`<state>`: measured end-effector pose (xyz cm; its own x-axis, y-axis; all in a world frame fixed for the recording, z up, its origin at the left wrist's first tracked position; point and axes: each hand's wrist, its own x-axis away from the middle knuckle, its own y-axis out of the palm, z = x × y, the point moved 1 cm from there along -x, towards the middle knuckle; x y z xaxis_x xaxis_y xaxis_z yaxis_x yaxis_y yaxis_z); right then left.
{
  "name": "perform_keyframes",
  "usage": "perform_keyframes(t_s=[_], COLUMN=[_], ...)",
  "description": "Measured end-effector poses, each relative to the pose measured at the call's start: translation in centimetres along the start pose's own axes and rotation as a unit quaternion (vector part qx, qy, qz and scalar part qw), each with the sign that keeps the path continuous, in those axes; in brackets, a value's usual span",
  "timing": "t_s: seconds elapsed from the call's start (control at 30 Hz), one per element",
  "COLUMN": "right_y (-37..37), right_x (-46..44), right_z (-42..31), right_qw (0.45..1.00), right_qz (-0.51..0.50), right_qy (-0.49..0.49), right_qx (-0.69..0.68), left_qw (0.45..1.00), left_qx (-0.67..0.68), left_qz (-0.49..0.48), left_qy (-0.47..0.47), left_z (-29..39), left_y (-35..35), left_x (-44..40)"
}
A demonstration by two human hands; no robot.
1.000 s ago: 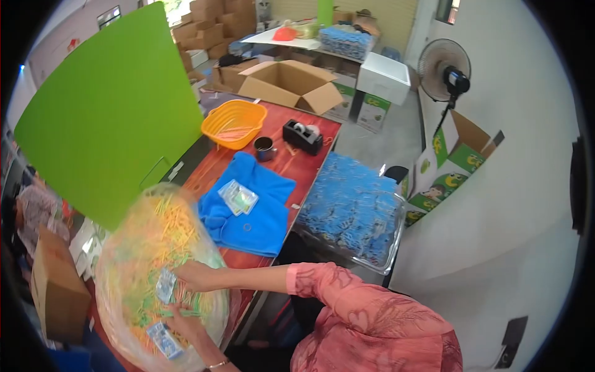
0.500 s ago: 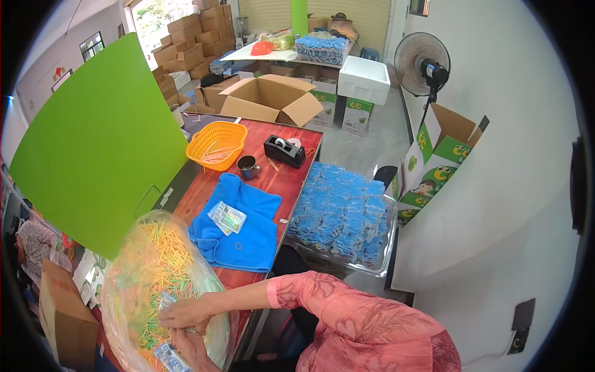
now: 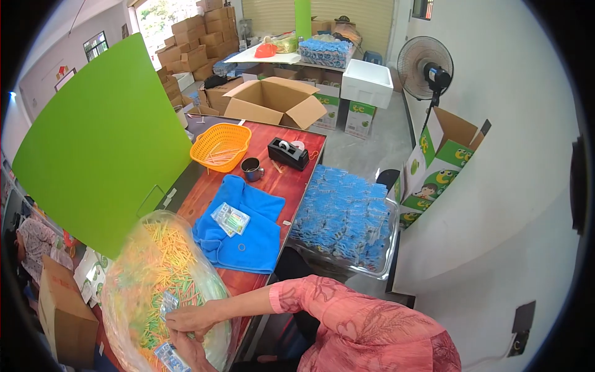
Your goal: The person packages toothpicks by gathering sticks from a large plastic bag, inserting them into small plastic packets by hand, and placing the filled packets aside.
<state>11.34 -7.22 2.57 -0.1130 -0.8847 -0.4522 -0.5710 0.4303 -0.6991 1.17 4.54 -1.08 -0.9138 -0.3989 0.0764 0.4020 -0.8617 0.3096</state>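
Observation:
My right hand (image 3: 191, 318) is closed over the mouth of a large clear plastic bag (image 3: 133, 254), its fingers at a small blue-and-clear packet (image 3: 168, 302). Just below, my left hand (image 3: 189, 351) is closed, with another blue-and-white packet (image 3: 171, 358) at its side. My hands meet, so part of what the fingers grip is hidden. Inside the bag lies a heap of thin yellow, orange and green sticks (image 3: 164, 248). Clear packets with coloured sticks (image 3: 230, 219) rest on a folded blue cloth (image 3: 260, 239) on the red table.
On the table (image 3: 207, 183) stand an orange basket (image 3: 220, 144) with sticks, a metal mug (image 3: 251, 168) and a black tape dispenser (image 3: 288, 153). To the right, a clear tub (image 3: 390, 248) holds many blue packets. A green panel (image 3: 105, 142) rises at the left. Open cartons (image 3: 273, 99) stand behind.
The view has shifted slightly. My right hand has moved a little down and right, uncovering more of the upper packet. My left hand stays nearly in place.

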Motion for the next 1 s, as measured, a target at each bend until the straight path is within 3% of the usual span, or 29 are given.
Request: perform_keyframes(t_s=[0.03, 0.1, 0.13, 0.17, 0.23, 0.27, 0.3, 0.33, 0.4, 0.5, 0.57, 0.67, 0.77, 0.9, 1.0], right_y=[0.5, 1.5, 2.6, 2.1, -0.4, -0.2, -1.2, -1.4, -0.5, -2.2, -1.4, -1.5, -1.0, -5.1, -5.3], right_x=[-0.2, -0.1, -0.5, -0.4, 0.1, 0.2, 0.2, 0.3, 1.0, 0.4, 1.2, 1.6, 3.5, 2.7, 1.4], right_z=[0.2, 1.8, 2.0, 1.4, -0.5, -0.4, -1.2, -1.4, -0.7, -2.2, -1.6, -1.2, 2.7, -1.3, -2.6], right_qw=[1.000, 0.997, 0.993, 0.997, 0.997, 0.998, 0.999, 0.997, 0.993, 0.975, 0.959, 0.936, 0.981, 0.991, 0.996], right_qz=[-0.009, 0.066, 0.102, 0.075, 0.065, 0.057, 0.015, -0.007, 0.100, 0.087, 0.100, 0.103, 0.066, 0.110, 0.051], right_qy=[0.010, -0.027, -0.049, -0.025, -0.030, -0.007, 0.038, 0.062, 0.007, 0.145, 0.191, 0.243, 0.184, 0.065, 0.028], right_qx=[0.005, -0.012, -0.029, -0.018, 0.012, 0.013, 0.024, 0.035, 0.067, -0.145, -0.183, -0.233, -0.014, 0.037, -0.061], left_qw=[1.000, 0.999, 0.960, 0.831, 0.740, 0.825, 0.868, 0.994, 0.998, 0.995, 0.988, 0.986, 0.981, 0.984, 0.986], left_qx=[0.005, 0.014, -0.252, -0.504, -0.627, -0.538, -0.489, -0.048, 0.022, 0.028, 0.096, 0.091, 0.116, 0.165, 0.153], left_qz=[0.011, 0.042, -0.016, -0.062, -0.065, -0.052, -0.014, 0.072, 0.057, 0.101, 0.117, 0.081, 0.143, 0.050, 0.007], left_qy=[-0.007, -0.019, 0.119, 0.227, 0.236, 0.165, 0.085, -0.072, -0.020, 0.006, 0.027, 0.116, 0.056, -0.046, -0.063], left_z=[-0.2, 0.1, 1.4, 2.7, 1.5, 2.4, -0.8, 4.1, 2.5, 2.9, 3.2, 2.9, 4.7, 4.2, 3.2], left_y=[0.0, 0.1, 1.2, 1.7, -0.4, 1.2, -1.8, 4.8, 4.2, 4.2, 5.1, 4.7, 4.5, 3.7, 4.2], left_x=[0.0, -0.1, 0.4, 1.6, 1.7, 1.8, 0.6, 2.5, 1.4, 0.7, 0.7, -0.1, 0.5, 1.8, 2.2])
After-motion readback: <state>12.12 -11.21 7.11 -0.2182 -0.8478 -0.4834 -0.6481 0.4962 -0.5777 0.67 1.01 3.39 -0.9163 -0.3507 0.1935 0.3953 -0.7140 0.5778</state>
